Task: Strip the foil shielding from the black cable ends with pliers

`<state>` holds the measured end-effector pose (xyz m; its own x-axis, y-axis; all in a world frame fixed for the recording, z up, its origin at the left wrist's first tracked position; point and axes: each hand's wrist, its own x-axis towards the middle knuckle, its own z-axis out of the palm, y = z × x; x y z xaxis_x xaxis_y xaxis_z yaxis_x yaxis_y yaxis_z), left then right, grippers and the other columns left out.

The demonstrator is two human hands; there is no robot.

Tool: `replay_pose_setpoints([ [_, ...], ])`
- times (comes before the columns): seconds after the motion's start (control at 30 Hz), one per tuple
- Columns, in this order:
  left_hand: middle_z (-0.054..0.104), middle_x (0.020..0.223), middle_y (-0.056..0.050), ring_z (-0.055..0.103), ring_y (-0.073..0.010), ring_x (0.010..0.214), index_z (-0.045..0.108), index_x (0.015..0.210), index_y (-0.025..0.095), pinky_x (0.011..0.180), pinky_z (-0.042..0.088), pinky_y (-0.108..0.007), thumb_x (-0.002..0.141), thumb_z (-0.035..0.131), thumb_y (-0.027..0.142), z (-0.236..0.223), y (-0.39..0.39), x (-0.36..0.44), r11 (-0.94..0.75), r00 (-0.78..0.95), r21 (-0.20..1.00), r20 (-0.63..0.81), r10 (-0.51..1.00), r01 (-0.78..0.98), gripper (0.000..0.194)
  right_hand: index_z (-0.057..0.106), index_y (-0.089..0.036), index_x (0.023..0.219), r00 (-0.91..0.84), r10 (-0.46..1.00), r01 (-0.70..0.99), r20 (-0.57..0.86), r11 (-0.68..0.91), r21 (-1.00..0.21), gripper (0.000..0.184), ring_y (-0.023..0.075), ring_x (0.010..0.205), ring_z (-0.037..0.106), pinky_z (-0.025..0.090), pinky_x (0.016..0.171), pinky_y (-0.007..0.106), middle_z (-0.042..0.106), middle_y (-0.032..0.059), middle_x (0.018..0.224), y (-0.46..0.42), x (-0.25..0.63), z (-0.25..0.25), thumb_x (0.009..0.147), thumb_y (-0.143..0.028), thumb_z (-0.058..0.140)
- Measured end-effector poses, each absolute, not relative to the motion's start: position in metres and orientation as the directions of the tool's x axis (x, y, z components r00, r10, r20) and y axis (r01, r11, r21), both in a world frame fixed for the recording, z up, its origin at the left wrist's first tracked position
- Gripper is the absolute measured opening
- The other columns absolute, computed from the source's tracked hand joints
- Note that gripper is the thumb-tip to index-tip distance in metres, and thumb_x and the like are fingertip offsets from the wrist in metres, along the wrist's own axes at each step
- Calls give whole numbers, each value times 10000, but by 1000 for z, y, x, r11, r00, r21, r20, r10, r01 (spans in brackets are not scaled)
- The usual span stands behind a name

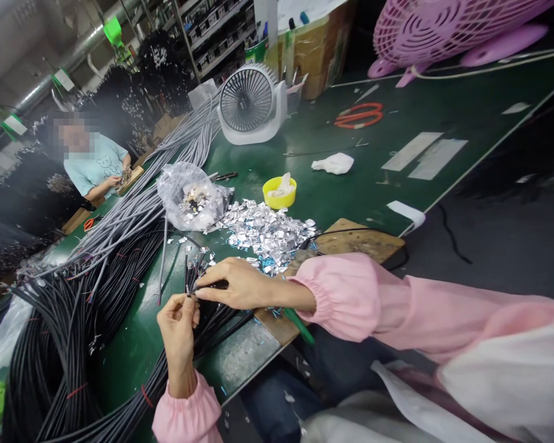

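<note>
My left hand [179, 329], in a pink sleeve, is closed with thumb and finger pinched on a thin black cable [186, 271]. From the right, my right hand [240, 284] reaches across, its thumb and forefinger pinched together at the same cable beside the left fingertips. The exact spot of the pinch is too small to make out. Under and behind both hands runs a bundle of black cables [212, 326]. Just beyond the right hand spreads a heap of silvery foil scraps [268, 231], with small blue bits among them.
Bundles of black cable [55, 344] and grey cable [133, 212] cover the left. A plastic bag [189, 191], yellow bowl [279, 200], white fan [249, 101], orange scissors [359, 115] and pink fan [436, 31] stand or lie farther back. Another person [96, 163] works at far left.
</note>
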<state>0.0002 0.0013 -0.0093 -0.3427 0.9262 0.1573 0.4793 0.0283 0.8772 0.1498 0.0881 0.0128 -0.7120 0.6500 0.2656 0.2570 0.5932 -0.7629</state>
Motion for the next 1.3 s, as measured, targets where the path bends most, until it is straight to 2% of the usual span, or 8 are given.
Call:
replay_pose_setpoints([
  [0.3, 362, 402, 25, 278, -84, 357, 505, 607, 186, 368, 213, -226, 822, 409, 550, -9, -2, -2, 61, -241, 894, 53, 969, 443, 433, 713, -220, 938, -743, 593, 198, 310, 638, -744, 271, 157, 776, 642, 394, 647, 234, 714, 23, 879, 106, 164, 20, 812, -383, 537],
  [0.43, 381, 416, 22, 291, -82, 351, 495, 583, 188, 364, 210, -224, 814, 432, 536, -10, -2, 3, 58, -175, 896, 22, 984, 440, 423, 696, -179, 948, -733, 542, 251, 411, 778, -576, 331, 153, 740, 606, 364, 613, 236, 684, 42, 855, 105, 178, 36, 765, -438, 600],
  [0.6, 359, 426, 33, 297, -77, 368, 453, 546, 185, 376, 211, -217, 805, 446, 510, -11, -1, 10, 82, -119, 875, -28, 993, 477, 417, 712, -164, 824, -944, 260, 204, 204, 944, -259, 127, 119, 586, 533, 220, 485, 246, 666, 46, 763, 93, 179, 54, 740, -212, 630],
  [0.8, 354, 436, 40, 302, -66, 412, 412, 504, 165, 412, 215, -208, 814, 443, 465, -5, -1, 18, 55, 18, 853, -75, 997, 519, 433, 729, -149, 709, -996, 84, 83, -2, 986, -141, 184, 121, 470, 458, 206, 475, 250, 633, 41, 547, 98, 166, 68, 720, -310, 640],
  [0.93, 361, 435, 42, 307, -63, 426, 428, 493, 154, 415, 197, -205, 806, 471, 461, -7, -2, 16, 67, 64, 848, -118, 991, 526, 441, 725, -147, 648, -992, -8, 26, -125, 962, -271, 78, 83, 431, 373, 237, 501, 236, 573, -21, 419, 103, 153, 72, 656, -215, 686],
  [1.03, 368, 449, 43, 316, -66, 426, 496, 536, 146, 422, 208, -206, 805, 487, 457, -11, -2, 10, 51, 106, 875, -116, 988, 482, 412, 692, -146, 541, -984, 1, 108, -175, 789, -605, 109, 50, 427, 330, 252, 512, 204, 457, -93, 308, 110, 148, 66, 592, -54, 662],
  [1.1, 368, 452, 44, 318, -69, 425, 528, 570, 146, 428, 223, -208, 805, 501, 435, -13, -2, 6, 25, 123, 887, -91, 988, 460, 374, 676, -117, 520, -980, 42, 176, -195, 638, -750, 160, 34, 424, 323, 243, 491, 186, 444, -110, 308, 114, 149, 56, 587, 9, 602],
  [1.3, 413, 462, 20, 351, -87, 441, 562, 580, 150, 441, 277, -207, 801, 487, 447, -8, -6, 4, -19, 60, 873, -12, 998, 487, 378, 679, -40, 645, -973, 179, 216, -145, 484, -848, 204, 22, 398, 325, 250, 432, 170, 529, -79, 412, 119, 160, 29, 738, -74, 500],
])
